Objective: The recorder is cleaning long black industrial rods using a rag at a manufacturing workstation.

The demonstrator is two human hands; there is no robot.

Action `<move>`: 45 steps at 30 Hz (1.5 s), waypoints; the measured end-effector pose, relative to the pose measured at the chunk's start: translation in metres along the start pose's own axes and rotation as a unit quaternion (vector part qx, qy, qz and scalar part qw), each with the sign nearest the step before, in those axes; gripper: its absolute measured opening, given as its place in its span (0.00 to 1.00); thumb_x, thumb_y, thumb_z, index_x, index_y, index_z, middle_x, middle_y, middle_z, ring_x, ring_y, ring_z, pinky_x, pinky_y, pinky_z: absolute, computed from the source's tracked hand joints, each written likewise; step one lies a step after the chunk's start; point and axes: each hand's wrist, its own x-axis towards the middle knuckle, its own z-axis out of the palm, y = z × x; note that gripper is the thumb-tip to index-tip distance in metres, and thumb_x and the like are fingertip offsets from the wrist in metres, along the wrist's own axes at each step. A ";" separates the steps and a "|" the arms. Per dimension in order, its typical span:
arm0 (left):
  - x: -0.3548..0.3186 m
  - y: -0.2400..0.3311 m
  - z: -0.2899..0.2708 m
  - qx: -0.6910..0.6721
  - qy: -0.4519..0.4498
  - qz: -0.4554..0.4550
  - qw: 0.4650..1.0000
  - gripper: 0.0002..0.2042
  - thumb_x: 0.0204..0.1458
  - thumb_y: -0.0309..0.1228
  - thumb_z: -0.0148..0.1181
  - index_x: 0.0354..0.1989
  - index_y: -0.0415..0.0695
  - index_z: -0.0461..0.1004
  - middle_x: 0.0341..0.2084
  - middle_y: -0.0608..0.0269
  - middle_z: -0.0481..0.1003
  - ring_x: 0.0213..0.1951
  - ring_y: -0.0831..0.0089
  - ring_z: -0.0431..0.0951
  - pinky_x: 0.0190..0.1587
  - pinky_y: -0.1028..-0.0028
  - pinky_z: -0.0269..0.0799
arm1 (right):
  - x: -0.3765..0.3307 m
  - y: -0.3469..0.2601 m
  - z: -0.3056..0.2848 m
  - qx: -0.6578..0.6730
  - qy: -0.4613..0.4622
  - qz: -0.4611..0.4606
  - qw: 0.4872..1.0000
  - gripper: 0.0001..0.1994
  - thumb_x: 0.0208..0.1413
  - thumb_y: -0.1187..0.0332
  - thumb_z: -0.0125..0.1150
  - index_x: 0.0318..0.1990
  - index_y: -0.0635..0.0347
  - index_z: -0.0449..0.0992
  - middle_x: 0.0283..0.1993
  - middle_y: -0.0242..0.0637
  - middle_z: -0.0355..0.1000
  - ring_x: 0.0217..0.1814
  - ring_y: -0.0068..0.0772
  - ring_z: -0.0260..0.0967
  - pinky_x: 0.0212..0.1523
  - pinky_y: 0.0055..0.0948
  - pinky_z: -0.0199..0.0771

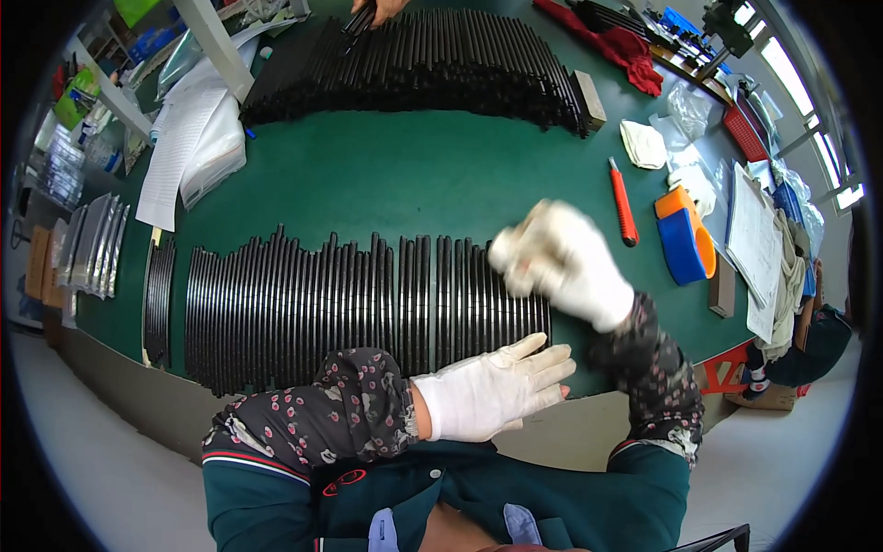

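A row of shiny black rods lies side by side on the green table in front of me, with narrow gaps splitting it into groups. Wearing a white glove, my left hand stretches flat, fingers pointing right, over the near ends of the rightmost rods. My right hand, gloved too, is over the far right end of that row. Motion smears its fingers, so whether anything is in them cannot be made out. Dark patterned sleeves cover both my forearms.
Across the table another person's hand touches a larger pile of black rods. To the right lie a red cutter knife, a blue and orange tape roll and a white cloth. Papers lie at the left.
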 end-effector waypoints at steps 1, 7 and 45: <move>0.002 0.002 0.002 -0.046 -0.017 -0.011 0.999 0.27 0.51 0.40 0.55 0.58 0.40 0.66 0.61 0.50 0.60 0.66 0.57 0.56 0.68 0.57 0.46 | -0.004 -0.020 0.008 -0.033 -0.074 -0.058 0.995 0.08 0.47 0.70 0.65 0.33 0.59 0.72 0.29 0.40 0.68 0.30 0.40 0.69 0.34 0.35 0.72; 0.012 0.003 -0.006 0.011 -0.014 0.020 1.000 0.27 0.48 0.37 0.57 0.58 0.41 0.67 0.60 0.52 0.62 0.66 0.59 0.56 0.68 0.58 0.46 | 0.016 0.040 -0.009 -0.162 0.005 0.082 0.983 0.07 0.50 0.73 0.61 0.34 0.64 0.70 0.33 0.41 0.69 0.34 0.48 0.69 0.36 0.39 0.72; -0.005 0.016 -0.018 -0.005 0.069 0.036 0.997 0.32 0.47 0.47 0.61 0.59 0.43 0.65 0.64 0.52 0.58 0.67 0.59 0.55 0.67 0.51 0.48 | -0.008 0.041 0.003 0.213 0.141 0.320 0.912 0.09 0.54 0.79 0.59 0.41 0.70 0.69 0.42 0.41 0.73 0.43 0.24 0.72 0.43 0.22 0.75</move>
